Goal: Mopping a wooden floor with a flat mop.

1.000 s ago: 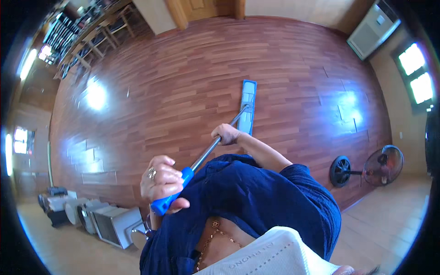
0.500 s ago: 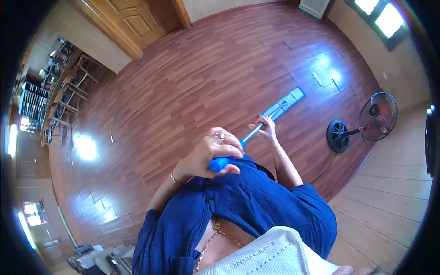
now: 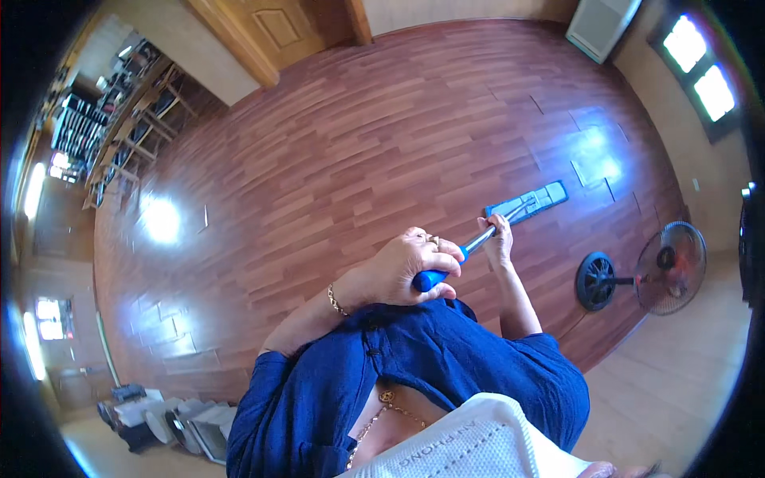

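A flat mop [image 3: 477,242] with a metal pole and blue grip slants away from my body to the right. My left hand [image 3: 402,267], with a ring and a gold bracelet, is closed round the blue grip near its top end. Lower on the pole, my right hand [image 3: 500,240] is wrapped round the metal, close to the head. The mop's long light-blue pad [image 3: 550,195] lies on the wood-look floor [image 3: 343,159], angled toward the far right.
To the right stands a pedestal fan [image 3: 671,267] on a black round base [image 3: 595,280]. A white cabinet [image 3: 602,28] is by the far right wall, and a brown door [image 3: 275,28] at the far left. Several stacked grey items [image 3: 179,426] lie at the lower left.
Both hands have moved right with the mop. Its pad has swung right and nearer, and now lies more crosswise. The surroundings have also shifted slightly in view.
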### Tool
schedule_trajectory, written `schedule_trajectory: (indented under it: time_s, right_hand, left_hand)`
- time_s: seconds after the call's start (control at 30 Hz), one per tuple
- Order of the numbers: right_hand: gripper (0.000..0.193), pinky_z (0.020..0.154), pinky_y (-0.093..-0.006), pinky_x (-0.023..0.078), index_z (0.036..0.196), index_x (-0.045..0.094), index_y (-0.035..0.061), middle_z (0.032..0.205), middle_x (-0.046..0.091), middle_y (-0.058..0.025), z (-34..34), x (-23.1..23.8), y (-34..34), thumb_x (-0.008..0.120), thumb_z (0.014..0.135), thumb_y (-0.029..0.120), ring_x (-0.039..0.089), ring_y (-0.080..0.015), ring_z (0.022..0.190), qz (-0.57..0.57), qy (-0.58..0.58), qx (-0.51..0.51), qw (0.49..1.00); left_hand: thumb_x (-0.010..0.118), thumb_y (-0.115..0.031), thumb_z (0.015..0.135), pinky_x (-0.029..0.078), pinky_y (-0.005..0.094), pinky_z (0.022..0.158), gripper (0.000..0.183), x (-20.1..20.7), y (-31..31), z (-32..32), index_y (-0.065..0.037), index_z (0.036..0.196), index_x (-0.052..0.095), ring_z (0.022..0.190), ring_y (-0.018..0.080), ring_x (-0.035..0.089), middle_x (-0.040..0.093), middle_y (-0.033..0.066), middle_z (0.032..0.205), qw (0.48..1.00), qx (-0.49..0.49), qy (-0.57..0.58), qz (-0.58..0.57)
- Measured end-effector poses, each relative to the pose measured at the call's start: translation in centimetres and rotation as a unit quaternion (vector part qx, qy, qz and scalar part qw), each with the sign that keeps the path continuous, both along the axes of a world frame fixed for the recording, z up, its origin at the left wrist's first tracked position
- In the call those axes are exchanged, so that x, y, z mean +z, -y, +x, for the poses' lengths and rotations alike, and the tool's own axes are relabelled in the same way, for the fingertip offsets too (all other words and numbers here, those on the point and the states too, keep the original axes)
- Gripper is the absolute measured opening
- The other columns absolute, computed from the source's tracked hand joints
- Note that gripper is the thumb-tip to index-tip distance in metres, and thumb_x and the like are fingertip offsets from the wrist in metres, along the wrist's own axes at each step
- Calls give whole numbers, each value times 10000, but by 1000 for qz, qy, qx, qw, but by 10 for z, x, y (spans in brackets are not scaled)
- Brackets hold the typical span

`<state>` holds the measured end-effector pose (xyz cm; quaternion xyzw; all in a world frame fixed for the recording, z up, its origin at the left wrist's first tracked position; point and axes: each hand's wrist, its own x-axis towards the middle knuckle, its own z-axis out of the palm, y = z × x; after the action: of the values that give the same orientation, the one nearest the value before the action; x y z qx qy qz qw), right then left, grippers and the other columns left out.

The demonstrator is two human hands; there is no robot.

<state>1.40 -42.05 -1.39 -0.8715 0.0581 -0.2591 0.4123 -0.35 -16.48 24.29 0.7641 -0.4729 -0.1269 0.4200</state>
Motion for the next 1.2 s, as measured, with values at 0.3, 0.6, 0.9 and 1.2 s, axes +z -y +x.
schedule_trajectory:
  time_s: [0.3, 0.6, 0.9, 1.2]
  right_hand:
    - [256, 664, -387, 478, 673, 535, 62, 684, 574, -92, 89, -17, -42, 785, 666, 117, 601, -309, 741, -17, 22, 248, 968]
    - [134, 639, -350, 489, 716, 519, 45, 683, 519, -73, 136, -25, -168, 648, 750, 64, 556, -207, 640, 177, -134, 567, 793]
    - [231, 679, -406, 459, 719, 571, 57, 760, 595, -119, 81, -27, -310, 720, 775, 225, 586, -315, 761, 39, -40, 726, 685]
    - [207, 707, -397, 461, 745, 586, 53, 765, 585, -118, 1, 7, -370, 708, 791, 213, 582, -291, 761, -11, -49, 866, 498]
  left_hand:
    - [794, -277, 725, 409, 368, 838, 314, -5, -13, -28, -119, 962, 660, 931, 231, 619, 642, 77, 1112, 982, 185, 40, 5]
    - [816, -295, 694, 419, 373, 824, 331, 0, -31, -76, -99, 905, 654, 857, 234, 608, 617, 59, 1016, 919, 372, 117, 60]
    - [810, -247, 683, 453, 389, 779, 259, 16, -41, -130, -81, 809, 656, 785, 248, 606, 598, 66, 909, 837, 509, 148, 137]
    - [801, -336, 682, 487, 406, 736, 283, 35, -44, -176, -106, 725, 641, 707, 268, 620, 591, 56, 784, 765, 583, 189, 198]
